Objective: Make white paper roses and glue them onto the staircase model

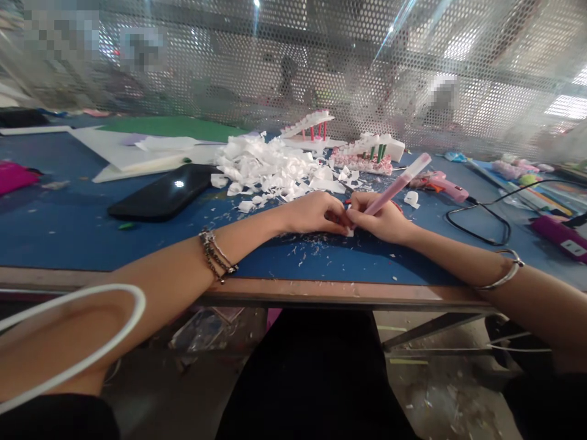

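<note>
Near the front middle of the blue table (151, 244), my left hand (316, 212) pinches a small white piece (351, 232) at its fingertips. My right hand (383, 219) meets it there, closed around a pink pen-like tool (397, 185) that slants up to the right. The tool's tip is hidden by the fingers. A red-handled thing, mostly covered, shows behind my right hand. Just beyond both hands lies a heap of white scraps (270, 165), with tiny white shavings scattered below my left hand.
A black phone (165, 192) lies left of the heap, before white and green sheets (169, 126). Two small stair-like models (307, 125) stand behind the scraps. On the right are a pink glue gun (443, 185), a black cable (477, 211) and a purple object (559, 237).
</note>
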Demonstrator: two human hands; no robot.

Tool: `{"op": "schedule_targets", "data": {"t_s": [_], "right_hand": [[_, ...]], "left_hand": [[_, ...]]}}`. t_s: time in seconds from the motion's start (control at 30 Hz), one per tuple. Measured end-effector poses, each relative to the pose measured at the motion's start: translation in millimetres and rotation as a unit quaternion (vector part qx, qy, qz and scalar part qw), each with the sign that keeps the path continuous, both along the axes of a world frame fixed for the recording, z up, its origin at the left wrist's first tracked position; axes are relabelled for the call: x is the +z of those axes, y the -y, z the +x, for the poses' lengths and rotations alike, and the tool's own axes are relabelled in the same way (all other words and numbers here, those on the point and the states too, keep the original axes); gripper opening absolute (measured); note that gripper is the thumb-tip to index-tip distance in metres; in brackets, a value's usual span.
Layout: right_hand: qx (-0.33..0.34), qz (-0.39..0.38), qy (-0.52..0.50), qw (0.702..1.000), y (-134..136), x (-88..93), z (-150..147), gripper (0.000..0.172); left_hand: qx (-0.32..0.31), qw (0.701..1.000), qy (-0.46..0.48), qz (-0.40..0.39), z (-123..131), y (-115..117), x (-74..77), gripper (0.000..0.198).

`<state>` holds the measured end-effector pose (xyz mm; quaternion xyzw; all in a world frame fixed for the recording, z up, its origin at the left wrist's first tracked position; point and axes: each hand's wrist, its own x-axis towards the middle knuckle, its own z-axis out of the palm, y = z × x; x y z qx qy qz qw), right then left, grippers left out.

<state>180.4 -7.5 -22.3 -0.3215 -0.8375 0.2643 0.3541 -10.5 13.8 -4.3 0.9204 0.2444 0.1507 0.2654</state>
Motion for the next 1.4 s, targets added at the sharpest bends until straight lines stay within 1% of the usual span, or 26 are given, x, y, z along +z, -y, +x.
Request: {"op": "schedule_targets", "data": {"t_s": [0.13,0.3,0.47,0.8,0.93,1.03,1.17,1.23,1.3,1.4], "right_hand": [[-0.017,0.018,0.018,1.0,0.0,0.6,0.3,0.024],[0.009,0.025,-0.003,1.0,-1.3,-0.3,1.1,0.027],[0.001,0.022,0.003,1.0,-1.4,0.2,1.5,0.026],[0.019,0.034,0.008,0.999,-0.4,0.9,1.7,0.026],[0.025,0.044,0.009,0.999,-1.0,0.8,1.9,0.027],[0.042,0.04,0.003,0.998,-1.2,1.4,1.3,0.027],[0.024,0.054,0.022,0.998,-0.7,2.4,0.9,0.027],[0.034,0.05,0.018,0.998,-0.5,2.6,1.2,0.027],[0.047,0.049,0.014,0.998,-0.3,2.4,1.7,0.028],[0.036,0.062,0.02,0.997,0.0,2.3,2.0,0.028]], "left_hand": [[0.002,1.0,-0.002,0.0,0.2,0.5,1.5,0.019],[0.001,1.0,-0.002,-0.005,0.2,0.7,2.7,0.019],[0.001,1.0,-0.005,0.0,0.2,0.9,2.9,0.019],[-0.006,1.0,-0.003,0.002,-0.3,-2.3,1.0,0.019],[-0.018,1.0,0.002,0.0,-0.3,-3.3,1.0,0.023],[-0.012,1.0,0.001,-0.004,-0.1,-3.0,0.7,0.022],[-0.008,1.0,0.001,-0.006,0.3,-2.7,0.1,0.02],[-0.008,1.0,-0.002,0.0,0.1,-3.2,-0.1,0.02],[-0.013,1.0,-0.003,0.008,-0.2,-4.0,0.0,0.019],[-0.035,0.999,-0.002,0.018,-0.9,-5.3,0.3,0.02]]}}
